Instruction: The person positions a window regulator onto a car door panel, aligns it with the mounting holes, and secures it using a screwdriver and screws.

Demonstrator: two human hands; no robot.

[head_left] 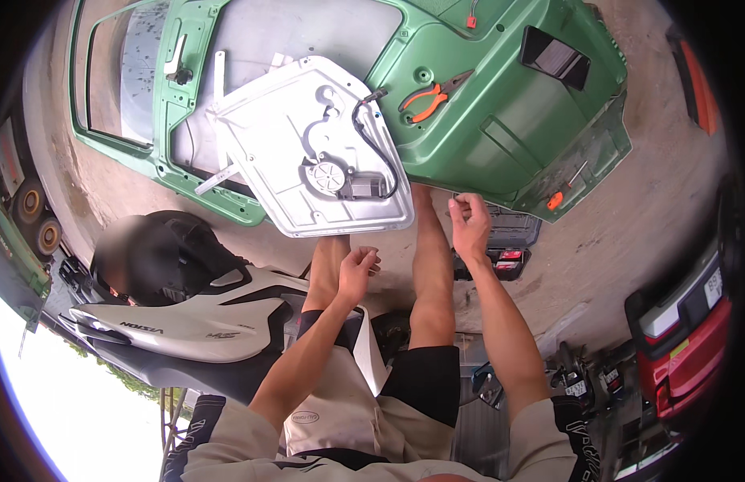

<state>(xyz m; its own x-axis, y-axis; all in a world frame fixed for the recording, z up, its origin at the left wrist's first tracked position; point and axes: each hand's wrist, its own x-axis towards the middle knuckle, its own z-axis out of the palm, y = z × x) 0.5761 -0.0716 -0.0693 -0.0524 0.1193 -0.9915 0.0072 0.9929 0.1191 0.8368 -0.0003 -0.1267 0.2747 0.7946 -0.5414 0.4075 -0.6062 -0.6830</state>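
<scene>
A silver metal door panel (268, 153) rests tilted across the green car door (493, 88). A window motor (364, 185) with a round gear housing and a black cable sits on the panel's near part. My left hand (358, 271) is just below the panel's near edge, apart from it. Its fingers are curled in, and whatever they may hold is hidden. To the right of the panel's near corner, my right hand (471, 227) is raised with bent fingers, thumb apart, nothing visible between them. Orange-handled pliers (435, 97) lie on the door beside the panel.
A black phone (555, 58) and an orange-handled screwdriver (567, 189) lie on the door's right part. Below its edge is an open tool case (510, 261). A white motorbike (188, 328) with a black helmet (176, 261) stands at left, a red vehicle (694, 345) at right.
</scene>
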